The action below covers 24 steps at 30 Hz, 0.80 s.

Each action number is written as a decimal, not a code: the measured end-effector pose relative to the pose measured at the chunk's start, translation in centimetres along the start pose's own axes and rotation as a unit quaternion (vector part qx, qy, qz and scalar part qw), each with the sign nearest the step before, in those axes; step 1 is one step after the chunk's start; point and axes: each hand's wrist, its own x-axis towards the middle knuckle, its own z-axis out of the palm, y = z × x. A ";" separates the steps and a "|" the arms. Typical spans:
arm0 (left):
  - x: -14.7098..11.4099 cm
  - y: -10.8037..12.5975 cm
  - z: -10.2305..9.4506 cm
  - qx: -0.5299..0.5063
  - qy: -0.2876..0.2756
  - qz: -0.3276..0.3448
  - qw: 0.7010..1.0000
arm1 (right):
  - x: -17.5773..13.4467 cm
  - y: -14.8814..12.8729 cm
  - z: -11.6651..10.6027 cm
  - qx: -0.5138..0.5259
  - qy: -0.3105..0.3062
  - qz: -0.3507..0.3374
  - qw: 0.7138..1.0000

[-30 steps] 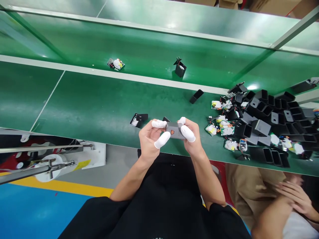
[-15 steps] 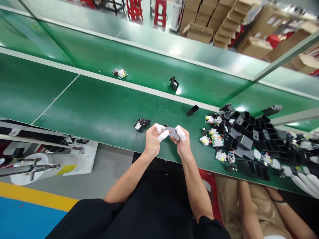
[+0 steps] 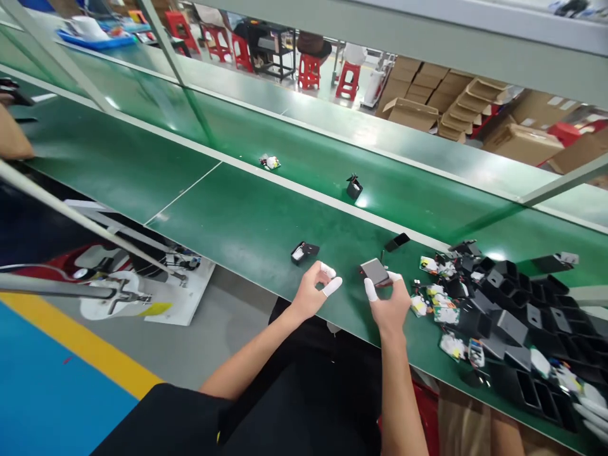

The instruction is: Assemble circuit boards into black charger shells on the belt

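My right hand (image 3: pixel 390 304), with white finger cots on thumb and fingers, grips a small dark box-shaped plastic case (image 3: pixel 375 271) just above the green bench. To its left, my left hand (image 3: pixel 313 291), also in white finger cots, is empty, thumb and fingers apart. Beyond the left hand lies an open black case (image 3: pixel 304 252) with a white part inside. A black case (image 3: pixel 397 242) rests on its side behind the held one. What the underside of the held case looks like is hidden.
Black cases (image 3: pixel 510 326) and green circuit boards with white parts (image 3: pixel 446 315) crowd the bench at right. Along the far strip are a black case with wires (image 3: pixel 354 187) and a small board (image 3: pixel 270 162). Metal posts (image 3: pixel 161 41) rise from the bench; another person's arm (image 3: pixel 12 136) shows at far left.
My hands have moved apart. The left has let go of the case, which the right now holds alone, turned to show a plain grey face. The camera view has shifted left and up.
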 end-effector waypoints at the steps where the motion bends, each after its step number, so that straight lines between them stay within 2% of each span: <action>1: -0.6 -0.1 -0.4 0.018 -0.003 0.004 1.000 | -0.1 0.5 -0.1 -0.050 0.006 -0.032 0.998; 3: -1.5 -0.1 -0.8 0.057 -0.016 0.016 0.998 | -0.3 1.1 0.2 -0.089 -0.003 -0.070 0.994; 9: -1.4 -0.2 0.1 0.126 -0.036 0.043 0.990 | -0.4 1.0 1.0 -0.063 -0.060 -0.156 0.984; 13: -1.1 -0.8 -0.3 0.132 -0.050 0.060 0.988 | -1.8 0.8 0.8 -0.075 -0.089 -0.209 0.971; 17: -0.6 -1.5 -1.3 0.127 -0.089 0.068 0.986 | -3.6 0.8 1.2 -0.119 -0.115 -0.259 0.952; 20: 0.3 -2.4 -1.8 0.165 -0.102 0.076 0.978 | -3.8 1.4 1.9 -0.162 -0.121 -0.273 0.941; 24: 1.2 -3.3 -2.1 0.181 -0.107 0.085 0.974 | -3.4 2.2 2.4 -0.190 -0.127 -0.250 0.941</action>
